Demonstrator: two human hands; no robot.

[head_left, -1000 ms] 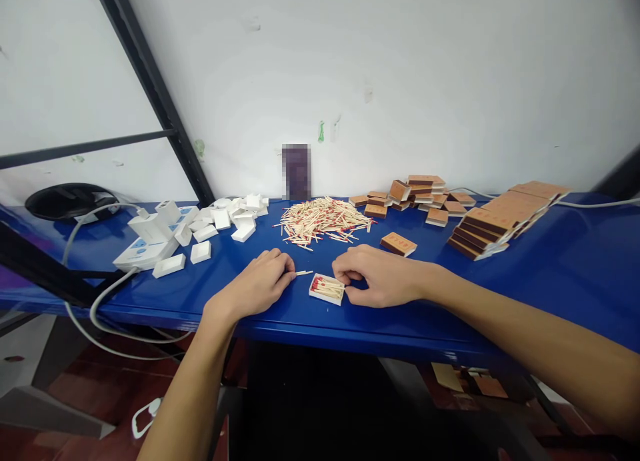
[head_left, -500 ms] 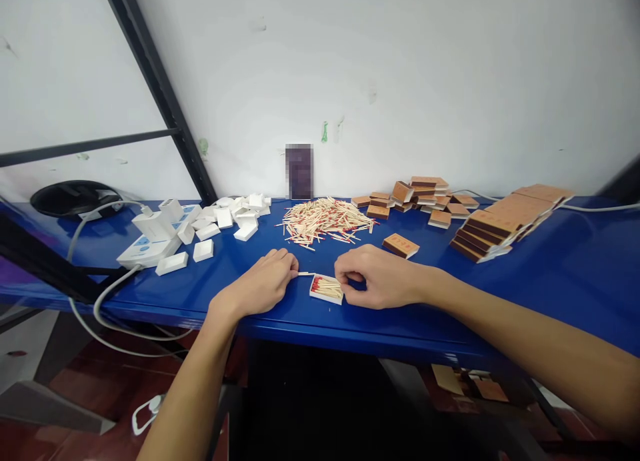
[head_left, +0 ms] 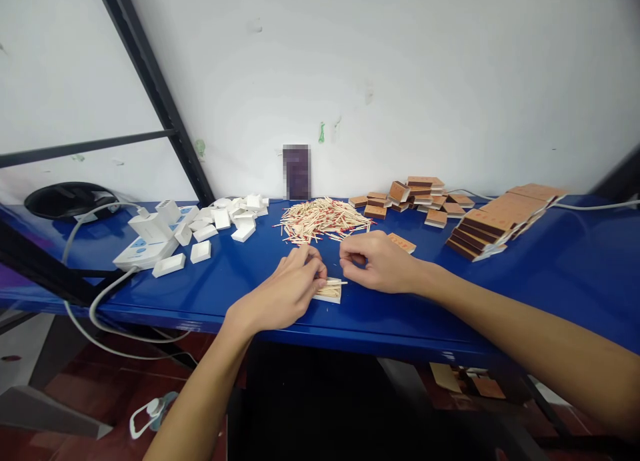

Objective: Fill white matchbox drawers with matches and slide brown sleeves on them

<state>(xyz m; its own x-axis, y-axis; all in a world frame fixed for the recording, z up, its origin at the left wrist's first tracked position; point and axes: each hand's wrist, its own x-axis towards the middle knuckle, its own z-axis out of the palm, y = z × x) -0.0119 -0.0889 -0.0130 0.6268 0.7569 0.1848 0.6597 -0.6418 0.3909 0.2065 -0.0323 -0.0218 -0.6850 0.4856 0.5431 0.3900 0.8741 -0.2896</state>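
Note:
My left hand (head_left: 287,286) is closed in a pinch on a matchstick (head_left: 340,283), which lies across the top of a small white matchbox tray (head_left: 334,300). Several matches rest inside this tray, and my left fingers cover its left part. Just right of the tray and apart from it, my right hand (head_left: 377,262) is raised with fingers curled into a pinch. Whether anything is between those fingertips I cannot make out. A large heap of red-tipped matches (head_left: 323,218) lies behind both hands. One brown matchbox sleeve (head_left: 403,242) is partly hidden behind my right hand.
White empty trays (head_left: 220,218) lie scattered at the left, beside a power strip (head_left: 150,248) with cables. Brown matchbox sleeves (head_left: 420,191) are piled at the back right, with neat stacks (head_left: 493,224) farther right. A black shelf post (head_left: 155,88) rises at the left.
My left hand has moved right with the matchstick, from beside the tray to over it. My right hand has drawn away from the tray, slightly up and to the right.

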